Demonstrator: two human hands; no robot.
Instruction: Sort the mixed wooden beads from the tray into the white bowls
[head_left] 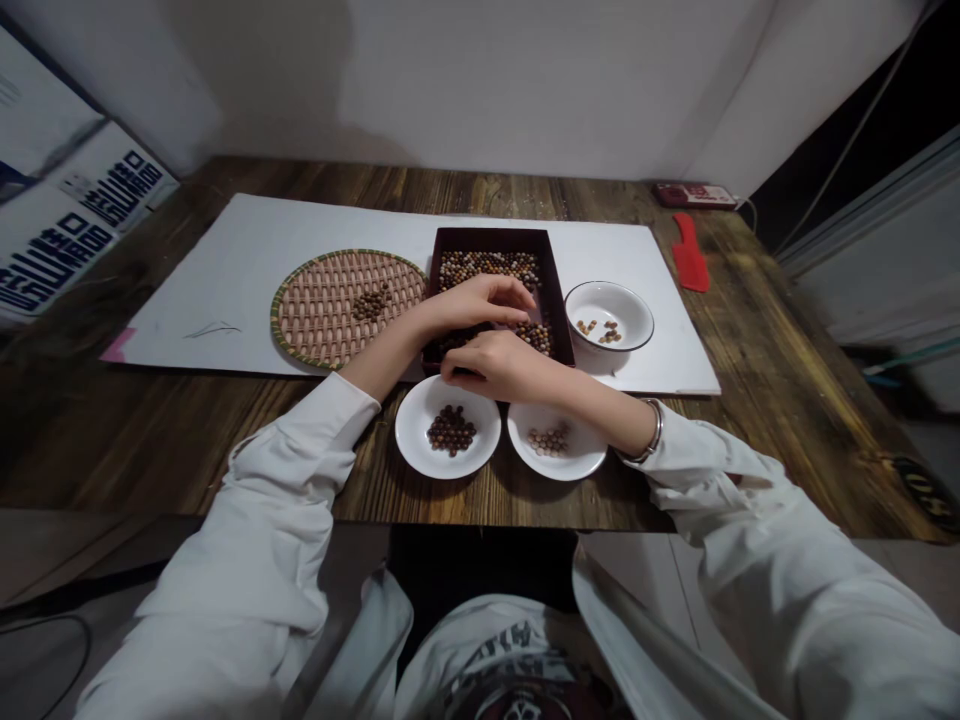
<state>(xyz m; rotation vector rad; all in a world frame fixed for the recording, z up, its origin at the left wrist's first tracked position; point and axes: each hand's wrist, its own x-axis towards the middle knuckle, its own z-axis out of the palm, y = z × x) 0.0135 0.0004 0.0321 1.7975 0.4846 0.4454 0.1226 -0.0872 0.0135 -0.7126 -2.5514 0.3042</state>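
A dark red box [560,310] holds many small round beads [491,268] in brown, tan and pale shades. My left hand [484,300] reaches across its middle, with fingers curved and thumb apart and no bead seen between them. Over the box's near edge, my right hand [491,362] crosses in front, fingers curled downward and pressed together; whatever they hold is hidden. Just below it is a white plate [409,440] with dark brown beads [451,430]. Beside that, partly under my right forearm, another white plate [562,470] carries pale pinkish beads [549,438].
Left of the box, a round woven tray [315,310] bears a cluster of brown beads [371,302]. A white enamel bowl [634,315] with a few beads stands at right. Underneath lies a white board [675,370]. A red scraper-like tool [690,255] and a red-and-white device [696,196] lie farther right.
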